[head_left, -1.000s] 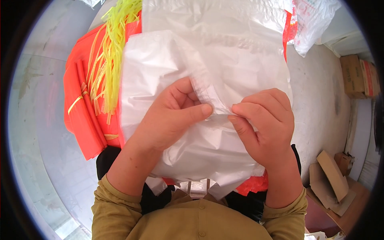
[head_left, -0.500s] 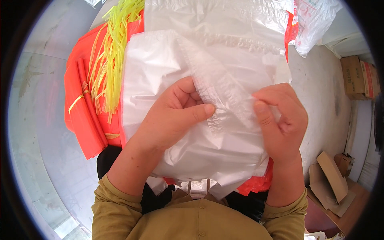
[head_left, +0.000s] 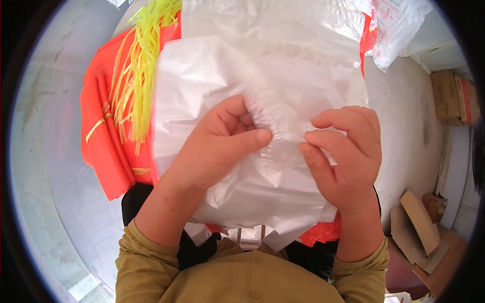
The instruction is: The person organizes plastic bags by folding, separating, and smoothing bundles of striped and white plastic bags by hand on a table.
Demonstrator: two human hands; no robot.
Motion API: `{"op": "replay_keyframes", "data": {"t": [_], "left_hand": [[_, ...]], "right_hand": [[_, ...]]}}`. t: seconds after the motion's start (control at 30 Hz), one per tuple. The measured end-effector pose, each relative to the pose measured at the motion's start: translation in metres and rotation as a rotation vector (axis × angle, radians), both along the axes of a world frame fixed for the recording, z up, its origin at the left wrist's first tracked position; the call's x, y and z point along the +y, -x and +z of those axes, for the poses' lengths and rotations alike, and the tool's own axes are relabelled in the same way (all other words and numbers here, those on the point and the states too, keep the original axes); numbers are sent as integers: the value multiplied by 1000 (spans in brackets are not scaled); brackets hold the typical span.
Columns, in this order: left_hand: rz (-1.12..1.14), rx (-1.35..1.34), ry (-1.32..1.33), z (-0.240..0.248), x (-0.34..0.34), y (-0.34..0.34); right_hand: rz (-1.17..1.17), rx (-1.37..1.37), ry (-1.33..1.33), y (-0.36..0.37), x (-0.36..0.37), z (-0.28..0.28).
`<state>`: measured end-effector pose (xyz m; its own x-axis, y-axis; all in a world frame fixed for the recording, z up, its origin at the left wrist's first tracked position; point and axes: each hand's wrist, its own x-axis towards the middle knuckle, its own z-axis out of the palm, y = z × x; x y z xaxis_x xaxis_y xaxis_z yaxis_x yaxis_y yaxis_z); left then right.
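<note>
Both hands pinch the translucent white plastic bag point(head_left: 252, 91): left hand point(head_left: 212, 151) has thumb pressed to curled fingers on a gathered, crinkled ridge of film, right hand point(head_left: 348, 156) nips the same ridge just beside it, grip closed on plastic. Widest of all, the pale concrete floor point(head_left: 50, 166) curves round the rim. On it, orange plastic bags point(head_left: 103, 151) spread beneath the white one, mostly covered. Yellow plastic strips point(head_left: 144, 60) trail over them, top cut off. Cardboard boxes point(head_left: 452, 96) at right, flattened cardboard point(head_left: 419, 227) lower right, edges blurred.
</note>
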<state>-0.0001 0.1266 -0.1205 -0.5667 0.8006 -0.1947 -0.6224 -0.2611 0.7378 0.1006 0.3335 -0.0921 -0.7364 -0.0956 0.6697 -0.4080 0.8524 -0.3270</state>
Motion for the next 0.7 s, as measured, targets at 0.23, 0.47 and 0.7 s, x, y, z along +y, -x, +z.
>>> {"op": "replay_keyframes", "data": {"t": [0.23, 0.47, 0.7], "left_hand": [[31, -5, 36, 0, -1, -2], [40, 5, -26, 5, 2, -4], [105, -11, 64, 8, 6, -7]], "right_hand": [[-86, -73, 204, -1, 7, 4], [-109, 52, 181, -10, 14, 14], [38, 133, -215, -1, -5, -4]]}}
